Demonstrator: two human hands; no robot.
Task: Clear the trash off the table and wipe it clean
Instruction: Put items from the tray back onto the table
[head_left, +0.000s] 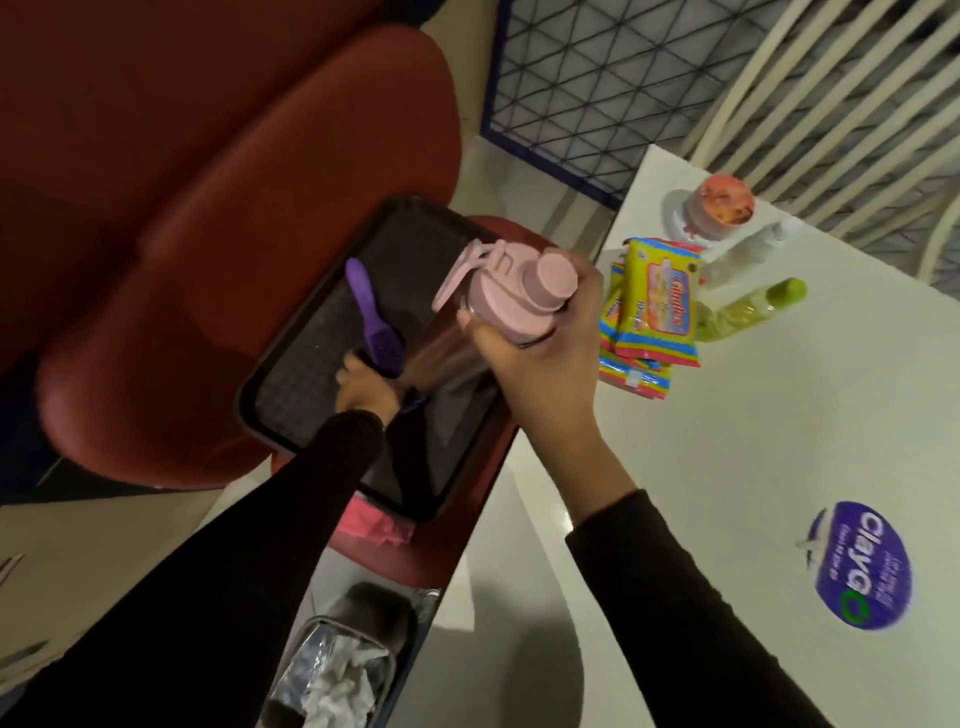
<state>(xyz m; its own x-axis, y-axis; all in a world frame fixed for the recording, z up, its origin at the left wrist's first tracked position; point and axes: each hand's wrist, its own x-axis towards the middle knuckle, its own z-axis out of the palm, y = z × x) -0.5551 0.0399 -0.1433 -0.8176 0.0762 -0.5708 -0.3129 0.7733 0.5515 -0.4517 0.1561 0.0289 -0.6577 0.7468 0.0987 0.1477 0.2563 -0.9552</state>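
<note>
From my head camera, I take the dark tray (291, 384) as my reference; it rests on a red seat (208, 260) just off the white table (727, 441). My right hand (540, 364) is closed around a pink bottle (498, 306), gripping it just under its lid and holding it tilted over the tray's table-side half. My left hand (366, 389) reaches down onto the tray, at the head of a purple brush (371, 317) that lies on the tray's surface; its fingers are mostly hidden, so I cannot tell how far open it is or whether it grips the brush.

On the table beyond the tray, nearest its edge, lies a stack of yellow snack packets (649, 312). Past them, further from the tray, stand a small cup with an orange lid (719, 205) and a green bottle (748, 309) lying on its side. Below the tray, towards me, a bin (332, 670) holds crumpled paper.
</note>
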